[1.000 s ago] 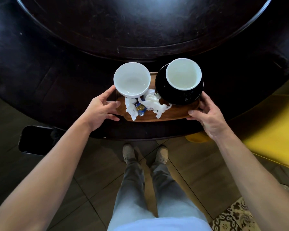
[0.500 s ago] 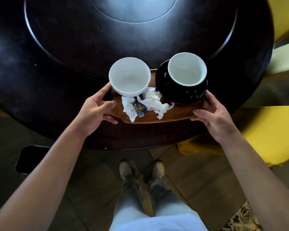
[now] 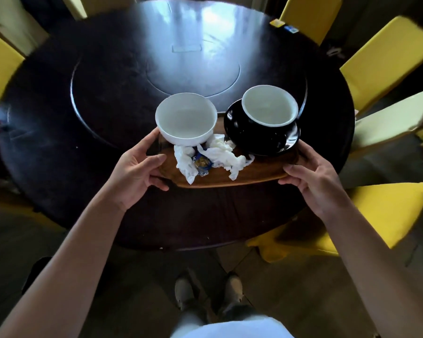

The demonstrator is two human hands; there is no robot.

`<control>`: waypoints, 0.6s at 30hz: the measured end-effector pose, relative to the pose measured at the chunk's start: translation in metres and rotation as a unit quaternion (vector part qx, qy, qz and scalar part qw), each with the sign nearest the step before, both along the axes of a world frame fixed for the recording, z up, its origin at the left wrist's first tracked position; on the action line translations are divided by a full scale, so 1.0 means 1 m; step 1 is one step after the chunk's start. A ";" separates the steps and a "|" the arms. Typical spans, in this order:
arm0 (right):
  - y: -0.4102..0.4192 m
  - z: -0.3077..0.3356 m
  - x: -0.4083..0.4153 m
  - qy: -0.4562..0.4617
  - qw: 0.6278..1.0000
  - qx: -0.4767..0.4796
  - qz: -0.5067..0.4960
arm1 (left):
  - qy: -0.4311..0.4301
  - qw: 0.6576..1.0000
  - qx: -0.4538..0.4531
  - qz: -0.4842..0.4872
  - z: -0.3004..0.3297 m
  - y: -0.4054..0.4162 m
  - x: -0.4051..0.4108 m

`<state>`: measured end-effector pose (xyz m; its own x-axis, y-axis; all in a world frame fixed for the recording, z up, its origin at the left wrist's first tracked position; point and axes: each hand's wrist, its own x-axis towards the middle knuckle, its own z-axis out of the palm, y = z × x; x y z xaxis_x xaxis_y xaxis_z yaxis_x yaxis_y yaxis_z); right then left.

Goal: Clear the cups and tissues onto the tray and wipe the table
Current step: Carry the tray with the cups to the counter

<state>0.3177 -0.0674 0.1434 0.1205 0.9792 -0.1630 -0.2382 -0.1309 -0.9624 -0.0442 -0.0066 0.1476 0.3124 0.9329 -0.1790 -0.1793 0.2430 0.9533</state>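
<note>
Cups and tissues are riding on the wooden tray (image 3: 230,178), which is hovering over the near edge of the dark table (image 3: 83,132). Left hand (image 3: 134,176) and right hand (image 3: 315,184) are gripping its ends, fingers curled under. Any tilt risks sliding the white cup (image 3: 186,118) or the saucered black cup (image 3: 266,113) off.

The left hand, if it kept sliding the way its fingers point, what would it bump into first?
Probably the white bowl: the left hand grips the tray end with its fingers pointing there. The crumpled tissues lie close too; depth is unclear.
</note>
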 end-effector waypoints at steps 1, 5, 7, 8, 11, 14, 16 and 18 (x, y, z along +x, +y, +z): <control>0.001 0.006 -0.002 -0.002 1.000 0.006 -0.001 | -0.001 1.000 0.007 0.003 0.007 0.000 -0.001; 0.004 0.026 -0.012 -0.013 0.999 0.031 -0.006 | 0.001 0.999 0.030 0.016 0.026 0.000 -0.005; 0.005 0.035 -0.017 -0.013 0.999 0.045 -0.010 | 0.002 0.999 0.041 0.017 0.034 0.001 -0.010; 0.005 0.039 -0.020 -0.012 0.999 0.051 -0.009 | 0.002 0.999 0.046 0.017 0.036 0.001 -0.013; 0.007 0.052 -0.032 -0.008 0.998 0.064 -0.009 | -0.005 0.998 0.060 0.021 0.045 0.003 -0.026; 0.006 0.062 -0.048 -0.004 0.997 0.074 -0.016 | -0.020 0.997 0.068 0.017 0.053 0.005 -0.041; 0.006 0.067 -0.059 0.001 0.996 0.081 -0.021 | -0.027 0.997 0.072 0.016 0.059 0.006 -0.052; 0.007 0.071 -0.070 0.003 0.996 0.086 -0.023 | -0.029 0.996 0.078 0.018 0.065 0.005 -0.061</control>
<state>0.2481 -0.0607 0.2143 0.1646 0.9863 0.0066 -0.2451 0.0474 -0.9683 -0.1054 -0.0012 0.2124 0.2844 0.9586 -0.0140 -0.2415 0.0857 0.9666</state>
